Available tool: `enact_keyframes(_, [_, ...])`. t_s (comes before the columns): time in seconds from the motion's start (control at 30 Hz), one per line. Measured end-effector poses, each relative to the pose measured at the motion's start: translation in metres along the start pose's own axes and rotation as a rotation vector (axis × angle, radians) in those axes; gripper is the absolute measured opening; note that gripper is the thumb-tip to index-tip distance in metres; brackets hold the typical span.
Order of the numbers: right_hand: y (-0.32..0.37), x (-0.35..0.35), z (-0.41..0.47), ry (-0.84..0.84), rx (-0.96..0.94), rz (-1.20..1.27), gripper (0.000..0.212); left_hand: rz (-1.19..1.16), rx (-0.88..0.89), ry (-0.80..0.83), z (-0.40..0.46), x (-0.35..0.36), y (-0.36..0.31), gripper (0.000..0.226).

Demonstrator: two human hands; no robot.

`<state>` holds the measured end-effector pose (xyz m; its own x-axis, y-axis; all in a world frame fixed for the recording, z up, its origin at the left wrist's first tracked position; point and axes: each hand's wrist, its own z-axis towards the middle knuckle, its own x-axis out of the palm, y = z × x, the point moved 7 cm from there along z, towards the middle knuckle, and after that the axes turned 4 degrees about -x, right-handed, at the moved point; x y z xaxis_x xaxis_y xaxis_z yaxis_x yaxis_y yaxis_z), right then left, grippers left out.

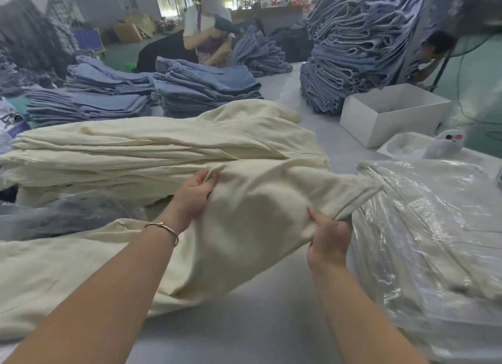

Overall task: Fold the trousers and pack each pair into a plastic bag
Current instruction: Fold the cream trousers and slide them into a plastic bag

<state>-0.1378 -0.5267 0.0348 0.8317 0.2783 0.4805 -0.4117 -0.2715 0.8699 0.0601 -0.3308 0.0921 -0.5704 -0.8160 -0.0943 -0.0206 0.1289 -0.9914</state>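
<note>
Cream trousers [258,208] bunched between both grips — left hand [194,197], right hand [330,236]

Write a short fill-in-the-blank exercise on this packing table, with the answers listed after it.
1. Both hands, the left hand and the right hand, grip a pair of ____-coloured trousers.
2. The bracelet sits on the ____ wrist.
3. The open box is ____ in colour.
4. The tall piles behind are ____ denim.

Answers: cream; left; white; blue

Two bare forearms with no sleeves in view. The left wrist wears a thin metallic bangle [163,229] with a small clasp. The left hand [194,193] and right hand [330,237] wear no gloves.
</note>
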Motion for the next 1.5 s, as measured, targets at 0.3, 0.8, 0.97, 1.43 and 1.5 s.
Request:
enact_keyframes(0.3, [-0.057,-0.106,0.007,-0.201,0.182,-0.814,0.026,1.239,0.235,-0.319,-0.021,0.072,0.043,0.064])
enact_keyframes(0.8, [-0.074,-0.108,0.017,-0.249,0.080,-0.819,0.029,0.899,-0.004,-0.183,-0.025,0.010,0.119,0.058])
enact_keyframes(0.97, [-0.084,-0.124,0.015,-0.233,0.125,-0.963,0.032,1.468,-0.114,0.046,0.002,-0.055,0.131,0.064])
enact_keyframes(1.43, [-0.067,-0.115,0.003,-0.300,0.096,-0.862,0.037,1.713,-0.242,-0.298,0.017,-0.112,0.129,0.026])
enact_keyframes(1.5, [-0.062,-0.113,0.004,-0.341,0.102,-0.791,0.041,1.628,-0.198,-0.331,0.021,-0.095,0.124,0.039])
